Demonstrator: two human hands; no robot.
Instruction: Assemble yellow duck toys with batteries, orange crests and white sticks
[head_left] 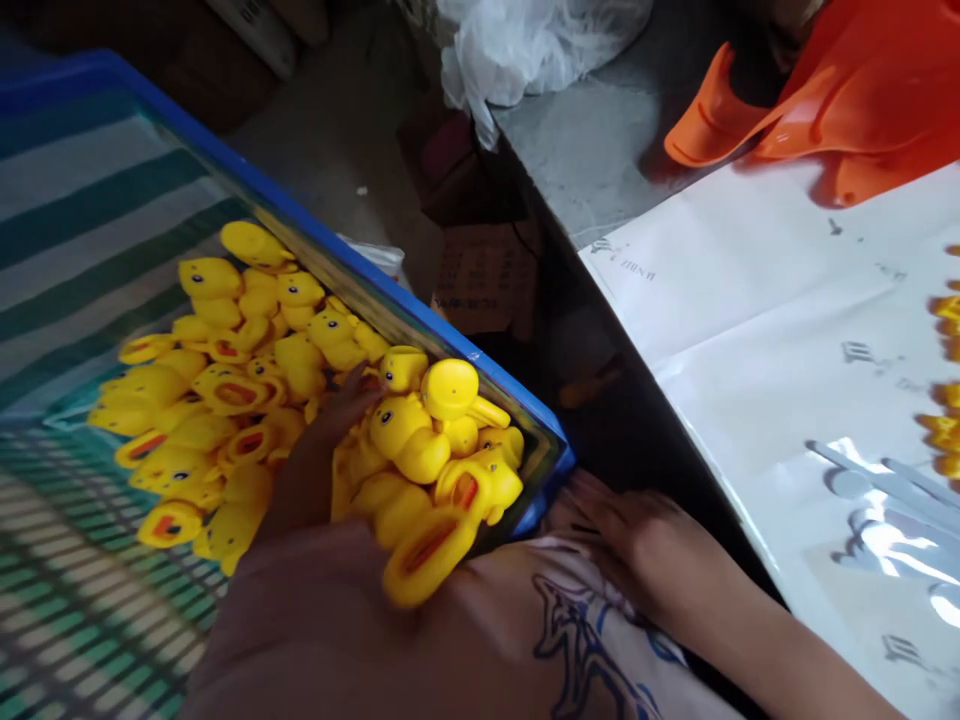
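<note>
My left hand [349,405] reaches down among yellow toy ducks [300,365] heaped in a blue-rimmed crate [457,345]. Its fingertips are partly buried between the ducks, so their grip is hard to make out. Several ducks lean against my left forearm and the crate's near corner; one [431,560] sticks out toward my body, its oval orange-lined hollow facing up. At that corner, my right hand [626,540] has its fingers closed on the crate beside my printed shirt. Some of its fingertips are hidden.
Striped green-and-white sheeting [112,220] lines the crate. On the right is a table with white printed paper [720,350], an orange plastic piece [840,110] and clear plastic packaging [892,520]. A cardboard box [487,275] stands on the floor; a white plastic bag [525,45] is beyond.
</note>
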